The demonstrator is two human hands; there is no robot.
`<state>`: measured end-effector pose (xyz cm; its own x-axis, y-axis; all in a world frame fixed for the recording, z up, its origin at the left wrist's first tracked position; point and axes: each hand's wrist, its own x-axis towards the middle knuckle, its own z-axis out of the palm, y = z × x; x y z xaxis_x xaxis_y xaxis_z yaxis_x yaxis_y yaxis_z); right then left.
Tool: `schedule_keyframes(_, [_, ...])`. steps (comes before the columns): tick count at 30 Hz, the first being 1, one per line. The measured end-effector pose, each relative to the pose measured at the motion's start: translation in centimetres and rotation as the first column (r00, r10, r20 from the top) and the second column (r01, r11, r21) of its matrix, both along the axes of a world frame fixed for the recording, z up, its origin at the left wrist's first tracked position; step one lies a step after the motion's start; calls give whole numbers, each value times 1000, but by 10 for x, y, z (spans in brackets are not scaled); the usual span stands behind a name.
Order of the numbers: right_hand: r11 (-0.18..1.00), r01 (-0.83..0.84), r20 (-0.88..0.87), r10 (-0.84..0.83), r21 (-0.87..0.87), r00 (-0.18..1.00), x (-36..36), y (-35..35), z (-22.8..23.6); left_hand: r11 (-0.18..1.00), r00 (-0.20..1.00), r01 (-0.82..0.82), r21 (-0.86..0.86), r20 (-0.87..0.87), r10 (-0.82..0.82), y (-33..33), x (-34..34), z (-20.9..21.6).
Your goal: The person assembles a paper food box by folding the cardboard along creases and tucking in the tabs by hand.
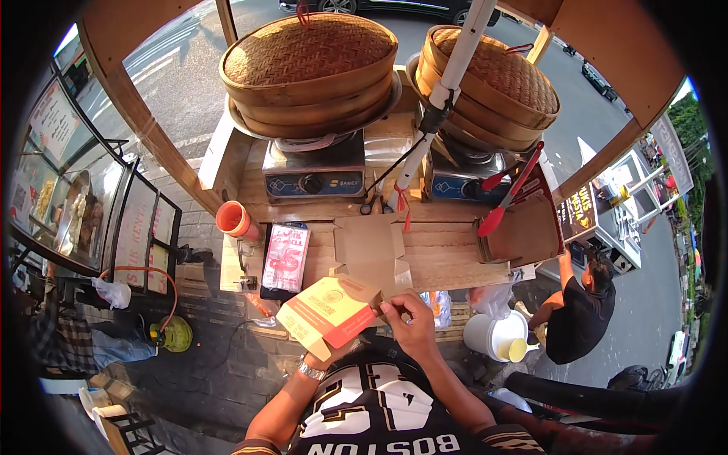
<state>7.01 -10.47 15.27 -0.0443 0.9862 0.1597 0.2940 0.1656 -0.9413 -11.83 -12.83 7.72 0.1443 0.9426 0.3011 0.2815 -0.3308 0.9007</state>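
I hold a small cardboard food box, tan with a red band, in front of my chest. My left hand supports it from underneath and is mostly hidden by the box; a wristwatch shows on that wrist. My right hand pinches the box's right edge flap. Just beyond, an unfolded flat brown box lies on the wooden counter.
Two stacks of bamboo steamers sit on gas stoves at the back. Red tongs rest on a box stack, an orange cup and a pink-red packet lie left. A person in black crouches right beside a white bucket.
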Motion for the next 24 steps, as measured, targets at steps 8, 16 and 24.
schedule_keyframes(8, [982, -45, 188, 10, 183, 982, -7, -1, 1, 997, 990, -78, -27, -122, 74, -2, -5, 15])
schedule_keyframes(16, [999, -2, 64, 0, 37, 998, -2, -4, 1, 975, 957, 123, -185, 283, -67, -1, -4, -12])
schedule_keyframes(24, [955, -154, 254, 87, 254, 963, 6, -2, 12, 698, -119, 700, 149, 989, -92, -11, -14, -53])
